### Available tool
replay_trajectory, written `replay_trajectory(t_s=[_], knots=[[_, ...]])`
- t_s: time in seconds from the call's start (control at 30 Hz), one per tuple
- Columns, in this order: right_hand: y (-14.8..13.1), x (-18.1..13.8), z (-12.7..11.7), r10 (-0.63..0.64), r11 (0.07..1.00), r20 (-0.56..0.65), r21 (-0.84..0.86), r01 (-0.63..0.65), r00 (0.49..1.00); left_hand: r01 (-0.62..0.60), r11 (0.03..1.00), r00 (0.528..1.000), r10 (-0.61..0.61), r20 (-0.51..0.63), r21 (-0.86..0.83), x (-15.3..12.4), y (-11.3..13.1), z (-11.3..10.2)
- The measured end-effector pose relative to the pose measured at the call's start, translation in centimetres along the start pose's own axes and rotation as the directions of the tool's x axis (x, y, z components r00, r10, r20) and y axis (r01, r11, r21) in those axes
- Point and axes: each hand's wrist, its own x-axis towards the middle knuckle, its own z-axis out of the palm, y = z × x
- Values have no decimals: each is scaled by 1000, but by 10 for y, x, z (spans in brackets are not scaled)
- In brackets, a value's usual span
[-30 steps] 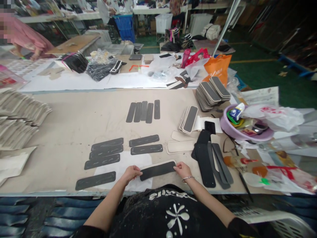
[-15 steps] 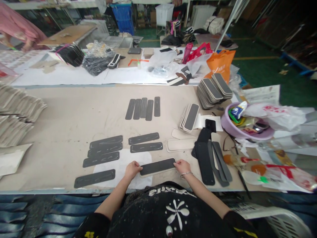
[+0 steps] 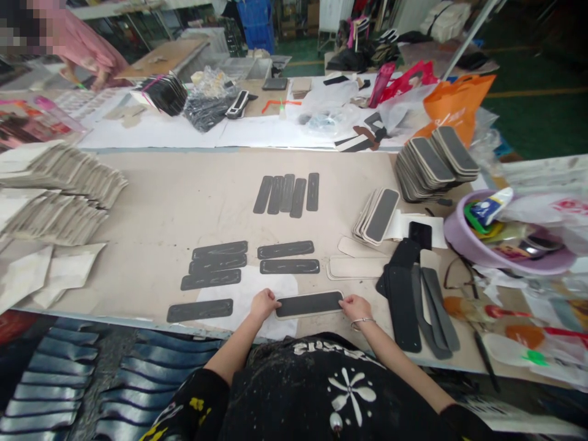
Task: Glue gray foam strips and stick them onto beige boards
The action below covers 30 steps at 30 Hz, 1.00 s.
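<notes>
Between my two hands lies a long dark grey strip with a pale border (image 3: 310, 304), close to the table's front edge. My left hand (image 3: 265, 304) pinches its left end, and my right hand (image 3: 357, 307) pinches its right end. A white sheet (image 3: 261, 288) shows partly beneath. To the left lies a single dark strip (image 3: 200, 310) with shiny marks on it. Beyond my hands are two more dark strips (image 3: 289, 266) and an overlapping group of them (image 3: 217, 263). Pale cream strips (image 3: 358, 267) rest just past my right hand.
Farther back lie several upright-set dark strips (image 3: 287, 194). Bordered pieces are stacked (image 3: 429, 168) at the right, with a smaller stack (image 3: 376, 215) nearer. Black and grey pieces (image 3: 404, 306), a phone (image 3: 419, 234) and a purple basin (image 3: 454, 229) crowd the right side. Pale piled sheets (image 3: 59, 190) stand left.
The whole view has shifted, so the table's things appear farther right and more of the left side shows. Both hands keep their hold on the bordered strip's ends.
</notes>
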Motion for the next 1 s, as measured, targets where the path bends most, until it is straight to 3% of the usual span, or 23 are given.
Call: replay_trajectory(t_s=[0.43, 1.0], knots=[[-1, -2, -1, -15, 999, -37, -53, 13, 999, -27, 995, 1000, 28, -5, 96, -4, 8, -3], [0, -1, 4, -26, 991, -33, -131, 21, 999, -35, 998, 999, 36, -21, 51, -5, 4, 0]])
